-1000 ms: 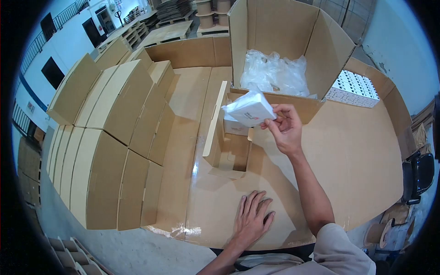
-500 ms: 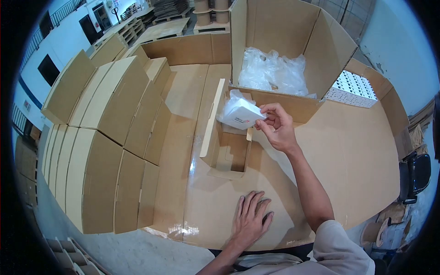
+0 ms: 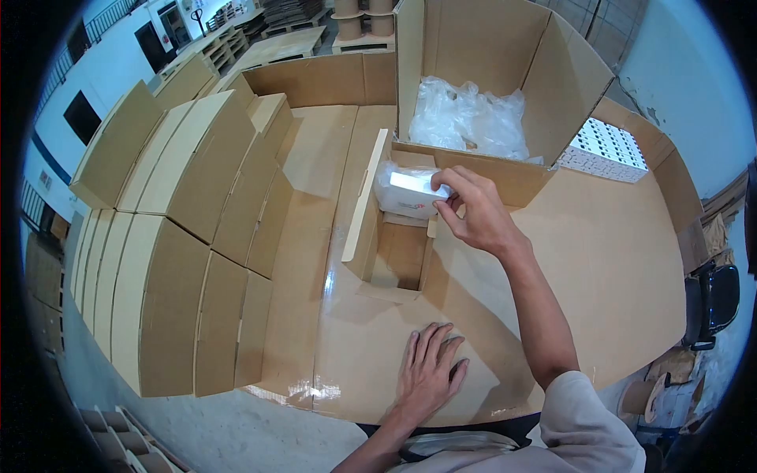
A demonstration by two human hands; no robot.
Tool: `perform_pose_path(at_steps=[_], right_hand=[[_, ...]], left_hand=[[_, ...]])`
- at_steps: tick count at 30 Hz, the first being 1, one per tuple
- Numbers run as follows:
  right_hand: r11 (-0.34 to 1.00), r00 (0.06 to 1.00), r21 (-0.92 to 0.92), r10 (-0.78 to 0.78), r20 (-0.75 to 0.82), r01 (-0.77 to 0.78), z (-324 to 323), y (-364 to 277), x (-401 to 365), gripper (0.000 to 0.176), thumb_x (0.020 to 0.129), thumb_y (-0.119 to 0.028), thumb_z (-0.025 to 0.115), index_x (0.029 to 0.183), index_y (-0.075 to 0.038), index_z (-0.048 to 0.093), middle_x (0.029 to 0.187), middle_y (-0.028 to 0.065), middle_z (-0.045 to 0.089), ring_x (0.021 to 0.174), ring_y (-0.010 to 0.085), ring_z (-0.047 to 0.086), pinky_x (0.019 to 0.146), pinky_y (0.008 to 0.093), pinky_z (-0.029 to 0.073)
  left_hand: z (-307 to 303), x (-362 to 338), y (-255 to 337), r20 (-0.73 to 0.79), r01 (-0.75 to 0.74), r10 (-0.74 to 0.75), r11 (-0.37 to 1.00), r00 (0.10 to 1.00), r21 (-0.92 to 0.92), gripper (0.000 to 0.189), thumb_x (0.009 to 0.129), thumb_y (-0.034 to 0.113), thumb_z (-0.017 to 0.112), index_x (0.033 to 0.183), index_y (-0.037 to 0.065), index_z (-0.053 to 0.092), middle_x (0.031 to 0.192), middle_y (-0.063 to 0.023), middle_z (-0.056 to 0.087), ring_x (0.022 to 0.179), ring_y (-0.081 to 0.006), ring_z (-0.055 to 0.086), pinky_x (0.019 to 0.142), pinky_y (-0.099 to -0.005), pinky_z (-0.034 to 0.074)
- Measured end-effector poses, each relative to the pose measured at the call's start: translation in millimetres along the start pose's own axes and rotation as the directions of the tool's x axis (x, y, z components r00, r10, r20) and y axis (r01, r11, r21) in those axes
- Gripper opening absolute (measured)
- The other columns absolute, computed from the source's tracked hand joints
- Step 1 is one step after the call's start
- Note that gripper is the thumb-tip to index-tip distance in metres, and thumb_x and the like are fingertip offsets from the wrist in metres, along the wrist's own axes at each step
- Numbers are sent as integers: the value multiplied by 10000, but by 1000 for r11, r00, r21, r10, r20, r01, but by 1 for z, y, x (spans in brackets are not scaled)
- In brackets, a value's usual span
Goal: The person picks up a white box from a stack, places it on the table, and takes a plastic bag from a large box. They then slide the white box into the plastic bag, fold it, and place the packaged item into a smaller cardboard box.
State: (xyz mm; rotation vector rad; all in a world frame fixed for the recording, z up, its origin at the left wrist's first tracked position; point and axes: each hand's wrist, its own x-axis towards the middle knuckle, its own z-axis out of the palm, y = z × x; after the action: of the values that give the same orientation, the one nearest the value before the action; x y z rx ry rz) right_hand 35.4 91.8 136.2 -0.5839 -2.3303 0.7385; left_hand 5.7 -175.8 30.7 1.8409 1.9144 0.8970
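My right hand pinches the near right end of a small white box with print on its side. Clear plastic wrap shows around the box's left end. The white box is at the far end of a narrow, open cardboard carton, partly inside it. Part of another pale item shows behind it, too covered to name. The near part of the carton shows its bare bottom. My left hand lies flat on the cardboard-covered table, fingers stretched out, holding nothing.
Closed cardboard boxes are stacked along the left. At the back stands a large open carton with clear plastic bags in it. A white, dark-spotted box lies at the back right.
The white box has tilted flatter and moved slightly lower and left at the carton's far end, with my right hand following. My left hand stays flat on the table.
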Motion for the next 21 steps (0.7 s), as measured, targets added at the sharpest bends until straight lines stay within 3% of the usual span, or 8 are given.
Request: perform_pose_path(at_steps=[3,6,9,15,18,21], right_hand=[[993,998,-107,-46,42,50,3,-1,5,240,853,39,672,1073,-15,595,1004,191,629,876,406,664,788,486,548],[979,997,-199,-31,66,43,10,-3,10,212,851,35,685,1040,-19,607,984,185,638,847,366,678,757,446,551],[957,998,-286,-29,54,44,20,1,11,215,840,20,686,1039,-25,617,1005,212,649,873,429,664,787,501,538],[892,983,-444,146,111,-82,35,0,11,185,839,-13,684,1021,-34,656,970,222,661,911,449,664,807,521,544],[882,976,-447,204,81,-147,43,-7,10,155,857,-40,680,1011,-29,667,1013,230,647,912,449,668,810,522,551],[864,991,-489,131,-16,-122,60,5,-3,126,885,-65,676,1003,-20,672,1064,236,621,919,435,671,818,523,550]], left_hand=[[0,0,0,3,-2,2,1000,1000,-5,432,902,270,724,1283,92,625,1441,-133,501,1400,-358,416,1177,-584,300],[0,0,0,0,-3,3,1000,1000,-5,430,897,264,727,1278,90,625,1434,-131,505,1398,-359,418,1177,-583,300],[0,0,0,0,-3,3,1000,1000,-4,429,894,262,731,1273,90,628,1429,-128,507,1394,-356,422,1177,-576,303],[1,-1,0,-5,1,-1,1000,1000,2,418,899,266,730,1266,92,634,1426,-124,509,1394,-348,424,1181,-565,303],[2,0,0,-4,7,-7,1000,1000,4,413,903,270,725,1266,96,635,1428,-121,509,1393,-345,424,1182,-565,302],[1,1,1,8,11,-11,1000,1000,-1,410,904,272,721,1265,98,636,1430,-120,506,1392,-341,425,1183,-567,299]])
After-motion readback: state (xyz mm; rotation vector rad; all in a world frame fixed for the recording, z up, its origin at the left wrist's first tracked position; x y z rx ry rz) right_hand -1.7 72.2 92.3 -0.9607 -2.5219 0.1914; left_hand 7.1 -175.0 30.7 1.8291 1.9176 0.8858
